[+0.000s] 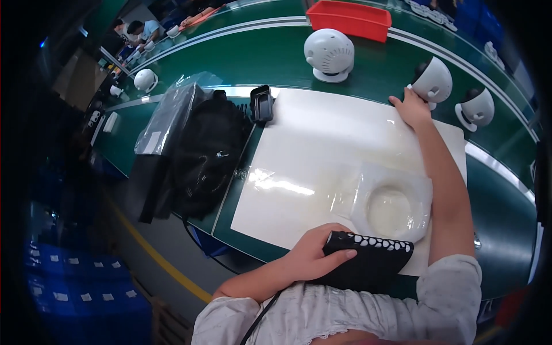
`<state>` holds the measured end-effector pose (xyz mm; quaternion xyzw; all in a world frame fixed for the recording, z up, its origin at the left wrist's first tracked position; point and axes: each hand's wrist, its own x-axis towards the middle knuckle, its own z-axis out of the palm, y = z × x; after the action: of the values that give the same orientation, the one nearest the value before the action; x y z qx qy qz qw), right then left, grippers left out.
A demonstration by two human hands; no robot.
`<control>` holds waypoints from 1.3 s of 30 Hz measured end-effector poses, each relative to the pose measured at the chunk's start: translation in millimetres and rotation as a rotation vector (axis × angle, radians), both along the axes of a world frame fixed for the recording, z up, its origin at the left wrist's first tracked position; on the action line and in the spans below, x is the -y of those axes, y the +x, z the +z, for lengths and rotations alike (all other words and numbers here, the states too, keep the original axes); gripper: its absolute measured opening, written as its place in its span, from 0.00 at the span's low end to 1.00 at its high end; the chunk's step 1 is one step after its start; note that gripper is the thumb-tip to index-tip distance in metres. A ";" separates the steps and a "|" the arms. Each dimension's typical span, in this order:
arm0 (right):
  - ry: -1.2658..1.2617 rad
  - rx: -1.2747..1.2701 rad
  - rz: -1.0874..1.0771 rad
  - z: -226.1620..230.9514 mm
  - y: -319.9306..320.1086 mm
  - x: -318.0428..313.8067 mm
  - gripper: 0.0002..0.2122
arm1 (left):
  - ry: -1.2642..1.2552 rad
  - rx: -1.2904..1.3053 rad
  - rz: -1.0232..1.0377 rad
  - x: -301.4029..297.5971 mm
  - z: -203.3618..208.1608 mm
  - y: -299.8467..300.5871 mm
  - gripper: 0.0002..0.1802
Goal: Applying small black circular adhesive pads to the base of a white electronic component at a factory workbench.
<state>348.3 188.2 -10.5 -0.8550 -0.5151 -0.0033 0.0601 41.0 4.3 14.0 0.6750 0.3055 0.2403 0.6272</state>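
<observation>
Landmark: white sheet (pixel 299 144) on the green table. Left hand (pixel 315 255) at the sheet's near edge, closed on a flat black slab (pixel 362 261) with white blotches along its upper edge; thumb on the near face, the other fingers mostly hidden. Slab sits in front of the person's torso, overlapping the sheet's near edge in view. Clear plastic wrap (pixel 422 198) with a round ring shape, on the sheet's near right part, between slab and right forearm.

Left of the sheet: black bag (pixel 210 155), shiny in patches; beyond it, further left, clear plastic bag (pixel 167 123) over a dark boxy thing. Small black tray (pixel 261 104) at the sheet's far left corner.

Right hand (pixel 415 107) at the sheet's far right corner, fingers at the base of a white rounded device (pixel 434 83) with a black face, standing just past the far edge. Thumb spread out to the left; cannot tell if the fingers are gripping or only touching. Similar white device (pixel 478 108) just right of that one, off the sheet's far right corner. Another, bigger in view, vented back showing (pixel 330 53), past the sheet's far edge. Red bin (pixel 349 20) farther past it. People, small, well beyond the sheet, far left.
</observation>
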 end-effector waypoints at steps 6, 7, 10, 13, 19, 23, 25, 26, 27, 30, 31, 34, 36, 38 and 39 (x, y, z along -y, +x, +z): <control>0.523 0.386 0.245 -12.9 59.9 24.8 0.12 | 0.061 0.013 0.021 1.7 -2.5 -2.3 0.11; 0.608 0.313 0.356 -4.0 75.1 27.5 0.11 | 0.061 0.019 0.020 2.2 -3.0 -2.8 0.11; 0.589 0.273 0.451 21.9 84.2 53.4 0.10 | 0.095 0.027 -0.004 3.4 -4.1 -3.2 0.12; 0.780 -0.056 0.279 64.6 47.0 100.8 0.12 | 0.175 0.048 0.025 4.9 -6.3 -4.2 0.09; 0.692 -1.073 0.538 95.1 -20.9 189.5 0.12 | 0.269 0.090 -0.014 8.1 4.9 -3.7 0.05; 0.526 -1.080 0.557 94.2 -54.7 221.2 0.12 | 0.267 0.215 -0.095 16.9 1.9 3.3 0.07; 0.482 -1.123 0.568 88.0 -59.9 229.6 0.12 | 0.249 0.252 -0.103 20.1 1.5 6.5 0.08; 0.483 -1.122 0.559 85.4 -63.2 231.1 0.12 | 0.258 0.240 -0.103 21.5 -0.5 6.3 0.09; 0.456 -1.102 0.542 83.9 -65.9 233.7 0.12 | 0.253 0.242 -0.114 24.3 -0.7 7.5 0.09; 0.431 -1.096 0.532 79.6 -65.2 239.5 0.12 | 0.240 0.269 -0.064 31.5 0.9 9.4 0.09; 0.445 -1.097 0.519 78.9 -67.6 240.6 0.13 | 0.236 0.268 -0.070 31.8 1.5 8.9 0.09; 0.590 -0.690 0.501 78.3 -75.9 251.1 0.15 | 0.336 0.185 -0.060 30.3 0.1 8.5 0.08; 0.837 -0.112 0.567 81.5 -81.2 261.0 0.17 | 0.342 0.159 -0.037 32.3 -0.9 8.2 0.08; 0.769 -0.294 0.687 84.7 -88.9 283.5 0.13 | 0.354 0.111 -0.033 32.9 0.4 8.2 0.09; 0.697 -0.459 0.773 88.3 -96.4 289.8 0.10 | 0.347 0.114 -0.044 33.6 1.0 10.9 0.09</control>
<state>251.9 -101.5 77.8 -0.5128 -0.7328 0.0349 0.4458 51.9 -29.2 15.0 0.7648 0.2083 0.3134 0.5228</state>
